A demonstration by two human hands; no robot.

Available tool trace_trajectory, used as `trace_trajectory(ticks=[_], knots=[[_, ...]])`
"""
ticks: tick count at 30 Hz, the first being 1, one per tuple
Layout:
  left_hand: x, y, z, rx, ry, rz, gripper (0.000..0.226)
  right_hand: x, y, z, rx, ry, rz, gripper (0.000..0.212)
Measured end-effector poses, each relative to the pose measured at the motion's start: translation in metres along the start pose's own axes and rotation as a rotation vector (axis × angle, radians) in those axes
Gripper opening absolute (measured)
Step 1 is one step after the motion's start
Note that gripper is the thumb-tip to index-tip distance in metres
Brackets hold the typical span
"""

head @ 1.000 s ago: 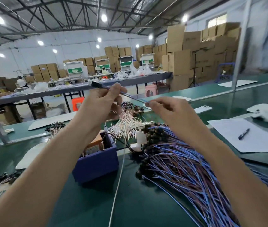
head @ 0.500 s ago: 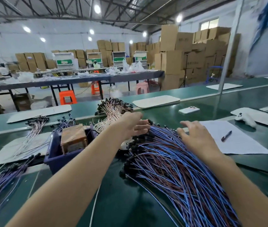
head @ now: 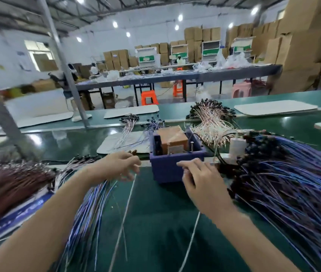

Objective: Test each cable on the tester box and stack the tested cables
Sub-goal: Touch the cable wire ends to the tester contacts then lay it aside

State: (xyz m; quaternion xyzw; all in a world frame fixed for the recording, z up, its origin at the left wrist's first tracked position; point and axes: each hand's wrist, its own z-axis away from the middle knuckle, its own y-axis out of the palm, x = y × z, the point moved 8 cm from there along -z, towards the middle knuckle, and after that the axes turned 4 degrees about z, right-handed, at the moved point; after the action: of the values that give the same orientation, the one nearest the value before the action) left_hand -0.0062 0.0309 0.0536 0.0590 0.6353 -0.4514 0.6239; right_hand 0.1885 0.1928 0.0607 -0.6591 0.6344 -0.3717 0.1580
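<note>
Left hand [head: 120,166] and right hand [head: 200,179] flank the box [head: 167,171] at its front edge, fingers curled; grip unclear. Bare worktop [head: 155,222] runs between left pile [head: 88,205] and right pile [head: 293,189].

Cardboard boxes [head: 303,36] stacked against white walls [head: 145,20]; orange stools [head: 149,97] under tables [head: 175,77].

Left hand [head: 120,165] and right hand [head: 200,179], both bare. Left forearm [head: 43,222] and right forearm [head: 254,238], likewise bare, reach the near edge uncovered. Fingers [head: 134,160] of the left hand appear blurred.
</note>
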Motion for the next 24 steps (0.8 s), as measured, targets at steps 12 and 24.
trace_trajectory(ticks=[12, 24], knots=[[0.136, -0.051, -0.007, -0.425, -0.165, -0.597, 0.076, -0.004, 0.102, 0.025, 0.339, 0.2, -0.171, 0.029], [0.132, -0.065, -0.007, -0.627, -0.029, -0.823, 0.04, -0.014, 0.107, 0.027, 0.326, 0.26, -0.241, 0.027]])
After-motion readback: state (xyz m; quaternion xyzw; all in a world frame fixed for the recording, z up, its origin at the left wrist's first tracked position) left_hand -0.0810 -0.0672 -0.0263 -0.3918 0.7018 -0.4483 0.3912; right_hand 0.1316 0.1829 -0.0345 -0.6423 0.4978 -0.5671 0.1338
